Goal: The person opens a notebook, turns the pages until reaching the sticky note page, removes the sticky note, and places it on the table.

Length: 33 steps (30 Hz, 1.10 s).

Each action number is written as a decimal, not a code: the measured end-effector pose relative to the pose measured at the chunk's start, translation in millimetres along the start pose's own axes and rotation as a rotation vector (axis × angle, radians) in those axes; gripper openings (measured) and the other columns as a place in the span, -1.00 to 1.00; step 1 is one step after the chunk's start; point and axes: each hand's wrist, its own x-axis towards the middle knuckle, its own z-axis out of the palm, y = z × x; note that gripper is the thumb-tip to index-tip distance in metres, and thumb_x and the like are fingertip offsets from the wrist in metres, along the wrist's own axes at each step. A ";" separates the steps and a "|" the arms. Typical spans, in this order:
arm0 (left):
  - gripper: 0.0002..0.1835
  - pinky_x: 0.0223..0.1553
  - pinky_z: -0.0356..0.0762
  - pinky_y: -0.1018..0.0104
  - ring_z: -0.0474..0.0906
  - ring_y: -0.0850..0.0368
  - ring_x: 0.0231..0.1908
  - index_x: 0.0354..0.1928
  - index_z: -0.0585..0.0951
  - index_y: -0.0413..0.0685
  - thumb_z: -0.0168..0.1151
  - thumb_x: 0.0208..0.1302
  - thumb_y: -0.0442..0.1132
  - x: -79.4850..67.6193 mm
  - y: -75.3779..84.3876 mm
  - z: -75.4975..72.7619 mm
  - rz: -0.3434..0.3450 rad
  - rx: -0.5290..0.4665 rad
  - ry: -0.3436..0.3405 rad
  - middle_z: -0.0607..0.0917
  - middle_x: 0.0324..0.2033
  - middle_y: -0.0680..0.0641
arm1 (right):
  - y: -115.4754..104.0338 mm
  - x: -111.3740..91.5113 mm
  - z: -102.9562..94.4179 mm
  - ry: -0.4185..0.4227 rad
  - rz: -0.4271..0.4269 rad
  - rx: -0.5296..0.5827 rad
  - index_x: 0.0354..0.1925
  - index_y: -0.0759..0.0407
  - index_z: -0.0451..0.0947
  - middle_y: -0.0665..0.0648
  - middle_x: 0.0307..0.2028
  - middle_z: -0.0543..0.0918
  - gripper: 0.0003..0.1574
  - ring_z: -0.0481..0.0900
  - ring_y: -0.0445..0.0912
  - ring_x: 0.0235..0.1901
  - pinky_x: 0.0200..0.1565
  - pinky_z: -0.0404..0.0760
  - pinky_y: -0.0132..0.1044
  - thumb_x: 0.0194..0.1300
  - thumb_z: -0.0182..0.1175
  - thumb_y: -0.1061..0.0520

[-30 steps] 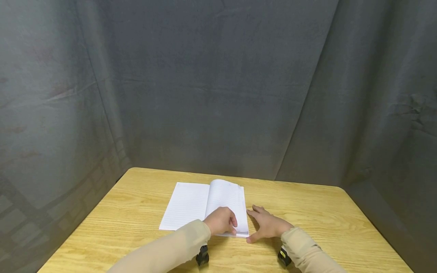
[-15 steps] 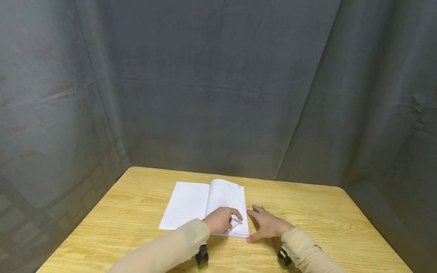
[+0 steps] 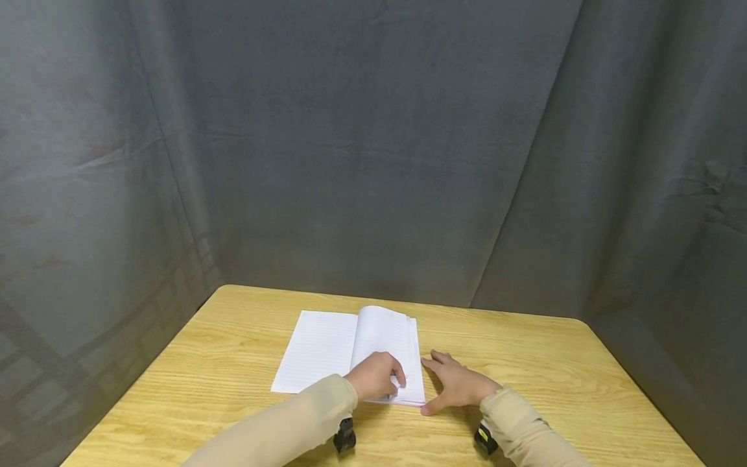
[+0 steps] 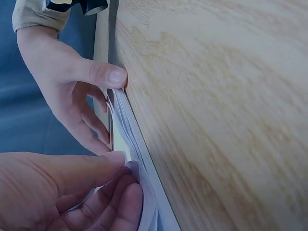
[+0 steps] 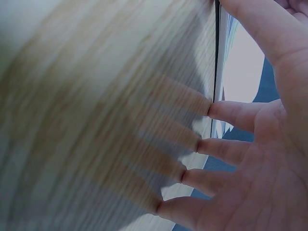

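Observation:
A lined notebook (image 3: 318, 350) lies spread on the table, its right-hand pages (image 3: 382, 331) bulging up near the spine. Over the lower right part of it, my left hand (image 3: 373, 376) has curled fingers at the bottom edge. The left wrist view shows that thumb and forefinger pinching a page (image 4: 126, 139) at the edge of the stack. My right hand (image 3: 461, 383) rests beside the notebook's right edge, fingers spread and thumb at the lower right corner. From the right wrist, its straight fingertips (image 5: 216, 109) touch the tabletop along the cover's edge.
The wooden table (image 3: 525, 350) extends around the notebook on all sides. Grey curtains (image 3: 350, 162) hang behind and at both sides. A small black device (image 3: 344, 436) sits under each wrist.
The left forefinger stretched out to the right over the lifted page corner half a second ago, and has now drawn back toward the thumb. The right hand and the notebook stay in place.

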 end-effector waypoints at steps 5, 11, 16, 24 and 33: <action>-0.82 -0.29 0.46 0.41 0.42 0.30 -0.44 -0.49 0.70 0.00 0.46 -0.05 -0.45 0.3 -1.8 1.6 0.004 -0.010 0.011 0.67 -0.43 0.11 | -0.2 0.1 0.2 0.000 0.006 -0.011 0.40 0.36 0.16 0.53 0.42 0.01 0.29 -0.03 0.51 0.36 0.22 0.16 0.40 -0.07 0.47 -0.28; -0.82 -0.34 0.44 0.43 0.40 0.31 -0.46 -0.49 0.71 -0.02 0.47 -0.07 -0.46 -0.1 -4.1 1.9 0.017 -0.051 0.030 0.63 -0.48 0.13 | -1.6 -0.3 0.0 0.001 0.011 -0.020 0.39 0.36 0.17 0.52 0.42 0.02 0.28 -0.02 0.50 0.36 0.23 0.17 0.39 -0.07 0.48 -0.26; -0.83 -0.38 0.45 0.44 0.42 0.31 -0.47 -0.43 0.73 -0.07 0.44 -0.06 -0.48 -1.0 -4.2 -3.1 0.027 -0.104 0.048 0.66 -0.45 0.09 | -2.6 -0.5 -0.8 -0.001 0.013 -0.034 0.39 0.36 0.17 0.51 0.42 0.03 0.27 0.00 0.49 0.36 0.22 0.18 0.39 -0.07 0.48 -0.25; -0.84 -0.40 0.43 0.44 0.41 0.31 -0.46 -0.35 0.74 -0.12 0.41 -0.01 -0.47 -6.2 -0.5 -23.2 0.083 -0.125 0.112 0.69 -0.41 0.03 | -1.4 0.9 -0.8 -0.007 0.023 -0.030 0.40 0.33 0.17 0.51 0.42 0.02 0.28 -0.01 0.49 0.37 0.23 0.17 0.38 -0.07 0.47 -0.27; -0.88 -0.39 0.44 0.39 0.43 0.27 -0.46 -0.29 0.74 -0.11 0.37 0.10 -0.39 -22.8 -3.7 -59.8 0.104 -0.146 0.217 0.66 -0.46 0.10 | 1.6 2.0 0.3 0.001 0.014 -0.020 0.40 0.35 0.16 0.52 0.41 0.03 0.31 -0.01 0.49 0.37 0.25 0.15 0.37 -0.09 0.47 -0.30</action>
